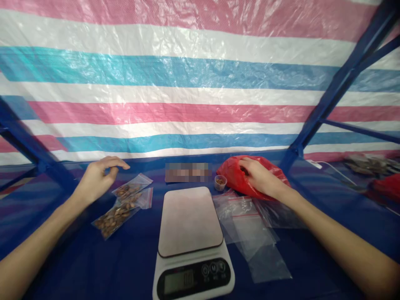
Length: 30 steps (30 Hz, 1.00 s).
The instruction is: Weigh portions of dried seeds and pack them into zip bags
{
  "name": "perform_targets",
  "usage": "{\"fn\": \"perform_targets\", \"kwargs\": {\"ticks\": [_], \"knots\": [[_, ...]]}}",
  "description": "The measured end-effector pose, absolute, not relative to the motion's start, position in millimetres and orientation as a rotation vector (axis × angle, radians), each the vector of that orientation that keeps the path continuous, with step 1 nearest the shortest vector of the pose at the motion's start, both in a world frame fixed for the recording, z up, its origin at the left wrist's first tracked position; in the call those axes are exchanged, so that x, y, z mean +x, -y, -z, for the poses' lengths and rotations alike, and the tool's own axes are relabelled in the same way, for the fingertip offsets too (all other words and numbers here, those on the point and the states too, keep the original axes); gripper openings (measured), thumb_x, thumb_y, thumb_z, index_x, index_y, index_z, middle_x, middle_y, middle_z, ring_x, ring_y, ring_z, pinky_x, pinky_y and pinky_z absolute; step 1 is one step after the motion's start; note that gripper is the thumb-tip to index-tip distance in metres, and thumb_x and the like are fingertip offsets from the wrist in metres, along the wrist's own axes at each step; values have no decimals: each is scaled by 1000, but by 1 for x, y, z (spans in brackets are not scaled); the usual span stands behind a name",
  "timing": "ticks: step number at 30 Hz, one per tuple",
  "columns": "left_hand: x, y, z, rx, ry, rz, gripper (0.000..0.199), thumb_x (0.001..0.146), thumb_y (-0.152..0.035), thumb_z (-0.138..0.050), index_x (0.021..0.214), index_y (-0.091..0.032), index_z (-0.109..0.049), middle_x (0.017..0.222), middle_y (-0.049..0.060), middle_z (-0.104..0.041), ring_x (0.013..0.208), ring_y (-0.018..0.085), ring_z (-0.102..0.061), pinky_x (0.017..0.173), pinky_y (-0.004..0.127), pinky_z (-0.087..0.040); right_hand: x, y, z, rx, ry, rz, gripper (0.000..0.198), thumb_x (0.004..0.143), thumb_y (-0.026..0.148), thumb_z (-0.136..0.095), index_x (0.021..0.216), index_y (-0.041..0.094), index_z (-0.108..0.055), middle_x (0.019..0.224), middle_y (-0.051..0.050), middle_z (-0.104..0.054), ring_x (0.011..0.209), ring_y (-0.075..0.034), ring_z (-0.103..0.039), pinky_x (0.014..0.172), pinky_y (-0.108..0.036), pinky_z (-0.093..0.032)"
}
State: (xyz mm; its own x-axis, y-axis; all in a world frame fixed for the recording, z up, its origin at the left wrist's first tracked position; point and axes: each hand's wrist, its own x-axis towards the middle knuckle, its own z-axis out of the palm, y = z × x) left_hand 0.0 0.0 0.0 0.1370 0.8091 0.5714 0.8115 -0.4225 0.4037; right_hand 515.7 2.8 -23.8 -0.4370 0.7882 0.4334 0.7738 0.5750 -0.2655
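Note:
My left hand [101,177] hovers over the far left of the blue surface, fingers loosely bent, a gap beside the thumb and nothing held. Just right of it lie small zip bags [114,218] filled with brown nut-like or seed-like pieces. My right hand [259,177] reaches into the mouth of a red plastic bag [231,173]; its fingertips are hidden inside. Next to that bag stands a small clear cup [220,183] with brown bits in it. A white kitchen scale [191,223] sits in the middle with a bare plate, its display seeming to read zero.
Flat clear zip bags [262,246] overlap right of the scale. A brown rectangular item [187,173], partly blurred out, lies behind it. Blue metal posts [337,91] frame both sides, and a striped sheet [175,71] hangs behind. A white cable [336,171] runs at far right.

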Motion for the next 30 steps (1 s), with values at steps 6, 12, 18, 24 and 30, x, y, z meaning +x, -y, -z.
{"fn": "perform_targets", "kwargs": {"ticks": [6,12,18,24,30], "knots": [[-8,-2,18,-2472,1590,963,30,83,-21,-49,84,-23,-79,95,3,-81,97,25,-72,95,37,-54,516,2,12,-1255,2281,-140,29,71,-3,-48,77,24,-58,85,-4,-71,76,-22,-64,70,-32,-47],[-13,-2,15,-2416,1657,1003,30,84,-23,-48,83,-21,-78,94,4,-81,94,24,-72,92,36,-54,524,1,6,-1266,2317,-68,21,79,4,-55,78,24,-62,89,-5,-73,80,-23,-68,75,-32,-51],[-4,1,14,-2467,1686,1006,31,83,-24,-47,78,-21,-77,89,5,-81,90,23,-71,89,35,-54,533,-8,25,-1234,2409,-15,37,74,2,-56,101,21,-74,109,-11,-80,101,-30,-74,92,-39,-57],[-3,1,16,-2465,1687,1063,32,81,-27,-47,75,-24,-78,87,4,-80,86,23,-72,86,33,-55,528,-8,21,-1248,2355,-58,25,76,5,-53,79,24,-68,87,-8,-78,82,-27,-73,75,-36,-55],[-2,5,13,-2489,1695,1071,32,80,-27,-46,74,-23,-78,85,4,-79,84,22,-71,82,32,-54,522,-2,6,-1202,2250,-6,24,89,18,-54,68,25,-62,76,-6,-74,72,-25,-71,72,-36,-55]]}}
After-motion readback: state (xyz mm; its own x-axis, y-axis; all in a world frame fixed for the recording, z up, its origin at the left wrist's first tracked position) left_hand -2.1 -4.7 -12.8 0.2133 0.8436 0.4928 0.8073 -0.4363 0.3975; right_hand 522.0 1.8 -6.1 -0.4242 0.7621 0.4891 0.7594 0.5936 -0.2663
